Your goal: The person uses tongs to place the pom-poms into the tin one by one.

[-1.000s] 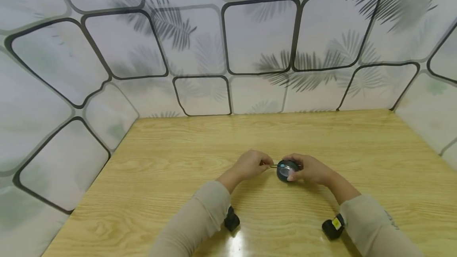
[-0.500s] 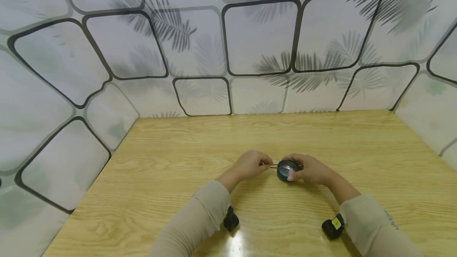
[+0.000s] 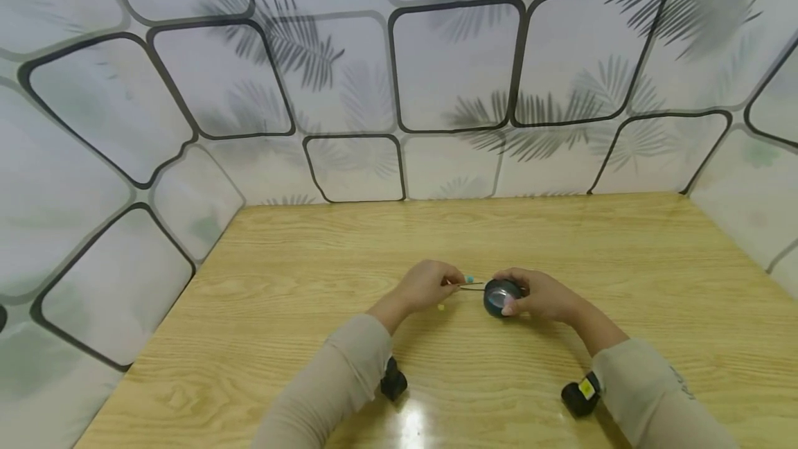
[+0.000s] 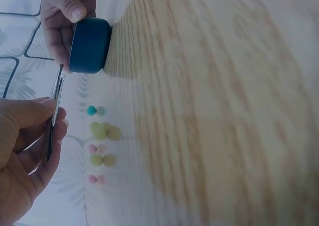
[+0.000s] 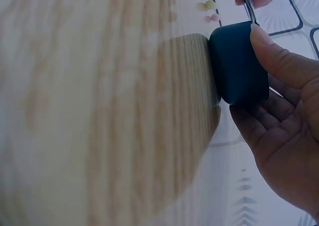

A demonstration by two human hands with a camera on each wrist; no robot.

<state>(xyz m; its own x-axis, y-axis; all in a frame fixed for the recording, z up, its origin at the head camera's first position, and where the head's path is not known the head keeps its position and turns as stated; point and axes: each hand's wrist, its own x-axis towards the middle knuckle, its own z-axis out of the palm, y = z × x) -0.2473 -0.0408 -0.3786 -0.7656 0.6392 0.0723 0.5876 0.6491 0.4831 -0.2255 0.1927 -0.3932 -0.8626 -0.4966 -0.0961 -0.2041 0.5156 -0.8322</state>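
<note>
**Beside a teal cup (image 5: 238,64), tweezers (image 4: 58,92) in the left hand (image 3: 426,284) point rightward**

To the left of the teal cup, the left hand pinches the metal tweezers between thumb and fingers, their long axis running crosswise and their tips turned toward the cup's left side. The two prongs stand slightly apart, with nothing visible between them; whether the tips touch the cup cannot be told. On the wood-grain table (image 3: 312,262), also left of the cup, sits a loose run of small beads (image 4: 95,160): a yellow bead (image 3: 441,307) on the near side of the left hand, pink beads (image 4: 92,148) among others in yellow, and a turquoise bead (image 3: 470,279) just beyond the tweezers. In the left wrist view the turquoise one shows closest to the cup; the left hand is nearer to the beads than the right. The cup itself stands upright on the table, and at its right the right hand (image 3: 541,294) grips its wall, thumb on the near side, fingers around the far side.
</note>
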